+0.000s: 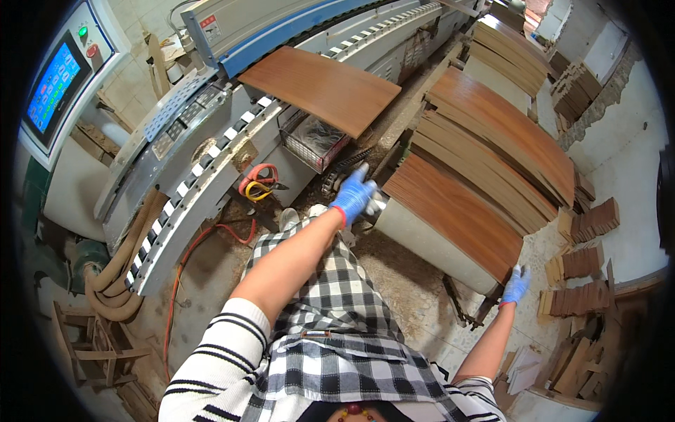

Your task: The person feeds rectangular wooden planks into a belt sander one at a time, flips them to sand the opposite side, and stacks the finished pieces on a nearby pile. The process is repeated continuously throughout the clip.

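Wood-grain top panel, long axis running lower right, gripped at opposite corners by both gloved hands' fingers.

Sawdust-strewn concrete floor, white tiled wall, wooden stool.

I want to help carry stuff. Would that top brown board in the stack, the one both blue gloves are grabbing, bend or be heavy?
The top board is thin, wide and flat with nothing sagging, so it probably stays stiff. The left hand and right hand grip opposite ends, which suggests it is awkward or heavyish for one hand. Its face looks smooth, so perhaps slippery.
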### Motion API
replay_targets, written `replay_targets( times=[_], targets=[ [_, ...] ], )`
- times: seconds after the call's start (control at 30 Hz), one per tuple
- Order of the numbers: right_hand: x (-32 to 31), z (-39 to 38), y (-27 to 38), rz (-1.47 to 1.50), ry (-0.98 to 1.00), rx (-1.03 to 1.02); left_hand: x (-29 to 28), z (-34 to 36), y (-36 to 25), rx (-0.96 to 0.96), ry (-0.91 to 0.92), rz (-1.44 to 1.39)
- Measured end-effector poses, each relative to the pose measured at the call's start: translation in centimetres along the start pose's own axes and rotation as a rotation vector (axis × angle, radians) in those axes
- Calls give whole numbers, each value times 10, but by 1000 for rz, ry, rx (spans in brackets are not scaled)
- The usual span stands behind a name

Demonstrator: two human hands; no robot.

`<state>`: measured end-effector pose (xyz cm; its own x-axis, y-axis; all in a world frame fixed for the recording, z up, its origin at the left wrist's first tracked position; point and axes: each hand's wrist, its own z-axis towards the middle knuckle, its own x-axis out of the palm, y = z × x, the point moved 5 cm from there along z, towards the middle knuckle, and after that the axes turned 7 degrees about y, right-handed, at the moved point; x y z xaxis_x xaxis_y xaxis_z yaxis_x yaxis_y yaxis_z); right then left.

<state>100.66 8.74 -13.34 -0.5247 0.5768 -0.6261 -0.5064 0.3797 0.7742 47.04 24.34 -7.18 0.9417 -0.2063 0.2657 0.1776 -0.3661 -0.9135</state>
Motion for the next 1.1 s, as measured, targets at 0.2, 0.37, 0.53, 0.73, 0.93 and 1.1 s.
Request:
replay_targets(
  times=[0.2, 0.37, 0.53, 0.73, 0.93, 1.1],
  targets=[
    [15, 9, -16, 150, 151, 30, 27, 26, 52, -325, 172, 211],
    [13, 5, -17, 138, 154, 8, 21, 13, 54, -128, 68, 392],
    [-1, -7, -19, 169, 114, 84, 23, 7, 82, -36, -15, 550],
    [-7, -22, 22, -53, 195, 33, 2, 20, 31, 86, -334, 875],
    [-5, -34, 29, -170, 149, 21, 7, 47, 32, -112, 57, 897],
    [-13, -48, -1, -13, 135, -36, -7, 37, 46, 63, -60, 826]
  ],
)
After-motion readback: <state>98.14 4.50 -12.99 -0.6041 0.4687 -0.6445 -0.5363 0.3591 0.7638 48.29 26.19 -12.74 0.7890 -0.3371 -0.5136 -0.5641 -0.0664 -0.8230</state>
